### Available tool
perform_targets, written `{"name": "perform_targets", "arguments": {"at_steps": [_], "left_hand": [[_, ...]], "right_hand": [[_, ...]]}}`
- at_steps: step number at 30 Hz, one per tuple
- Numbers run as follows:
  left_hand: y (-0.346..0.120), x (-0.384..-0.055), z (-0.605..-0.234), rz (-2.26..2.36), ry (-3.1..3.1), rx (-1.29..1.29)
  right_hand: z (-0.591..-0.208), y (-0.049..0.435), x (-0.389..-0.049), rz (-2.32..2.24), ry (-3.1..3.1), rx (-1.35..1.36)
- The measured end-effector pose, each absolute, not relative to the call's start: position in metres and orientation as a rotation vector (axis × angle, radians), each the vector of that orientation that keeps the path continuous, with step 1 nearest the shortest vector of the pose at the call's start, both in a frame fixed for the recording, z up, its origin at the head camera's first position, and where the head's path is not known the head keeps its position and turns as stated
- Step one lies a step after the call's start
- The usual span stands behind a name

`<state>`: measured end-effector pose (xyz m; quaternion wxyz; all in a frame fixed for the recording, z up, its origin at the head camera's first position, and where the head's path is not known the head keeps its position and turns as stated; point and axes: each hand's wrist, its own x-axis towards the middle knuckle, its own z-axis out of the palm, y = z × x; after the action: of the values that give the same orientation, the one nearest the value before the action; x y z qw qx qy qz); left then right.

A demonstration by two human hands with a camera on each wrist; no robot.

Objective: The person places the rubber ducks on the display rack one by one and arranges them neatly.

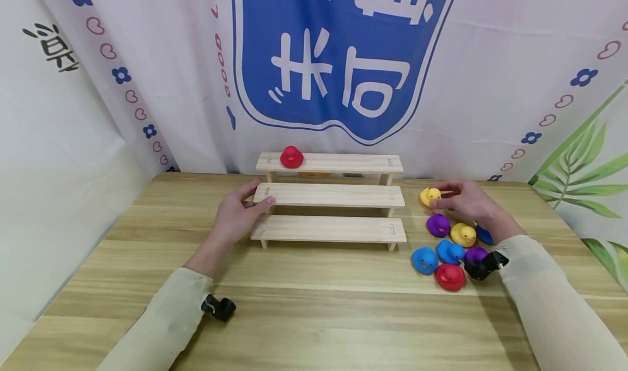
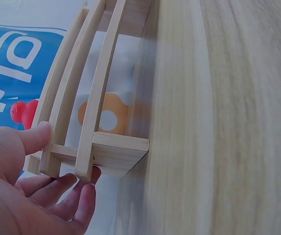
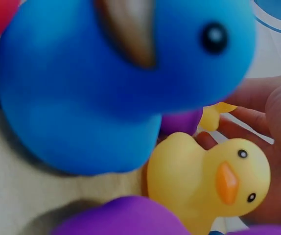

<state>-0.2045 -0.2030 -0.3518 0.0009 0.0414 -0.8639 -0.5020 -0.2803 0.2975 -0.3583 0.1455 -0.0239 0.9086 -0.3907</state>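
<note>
A three-tier wooden display stand (image 1: 328, 195) stands at the middle of the table. My left hand (image 1: 234, 214) holds its left end, with the thumb on the middle tier and the fingers beneath, as the left wrist view shows. On the top tier, toward the left, sits a red rubber duck (image 1: 291, 158). To the right of the stand my right hand (image 1: 466, 201) pinches a yellow rubber duck (image 1: 429, 197) between thumb and fingers. In the right wrist view that duck is mostly hidden behind a large, near blue duck (image 3: 81, 112) and a second yellow duck (image 3: 189, 171).
Several more rubber ducks lie grouped below my right hand, among them a purple duck (image 1: 438, 225), a yellow duck (image 1: 463, 235), a light blue duck (image 1: 424, 260) and a red duck (image 1: 450, 277). Behind the wooden table (image 1: 314, 316) hangs a printed cloth (image 1: 490, 87).
</note>
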Motion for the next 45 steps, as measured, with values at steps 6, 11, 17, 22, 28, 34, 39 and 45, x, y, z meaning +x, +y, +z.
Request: {"name": "perform_targets", "arguments": {"at_steps": [6, 11, 17, 22, 28, 34, 39, 45], "left_hand": [[-0.203, -0.205, -0.353, -1.582, -2.709, 0.131], [-0.202, -0.205, -0.353, -1.586, -2.706, 0.129], [-0.201, -0.206, -0.353, -1.592, -2.711, 0.137], [-0.201, -0.206, -0.352, -1.608, -2.703, 0.135], [-0.202, -0.205, -0.351, -1.604, -2.703, 0.137], [-0.201, -0.205, -0.35, -1.594, -2.705, 0.128], [-0.202, -0.205, -0.349, -1.576, -2.716, 0.133], [-0.202, -0.204, -0.349, -1.577, -2.723, 0.137]], "right_hand": [[-0.354, 0.295, -0.278, -1.24, 2.657, -0.034], [-0.35, 0.293, -0.277, -1.319, 2.678, -0.003], [-0.343, 0.287, -0.275, -1.426, 2.705, -0.019], [-0.334, 0.279, -0.272, -1.458, 2.767, -0.069], [-0.325, 0.268, -0.267, -1.488, 2.845, -0.144], [-0.315, 0.257, -0.263, -1.564, 2.855, -0.21], [-0.308, 0.246, -0.258, -1.638, 2.83, -0.275], [-0.302, 0.236, -0.253, -1.672, 2.824, -0.334]]}}
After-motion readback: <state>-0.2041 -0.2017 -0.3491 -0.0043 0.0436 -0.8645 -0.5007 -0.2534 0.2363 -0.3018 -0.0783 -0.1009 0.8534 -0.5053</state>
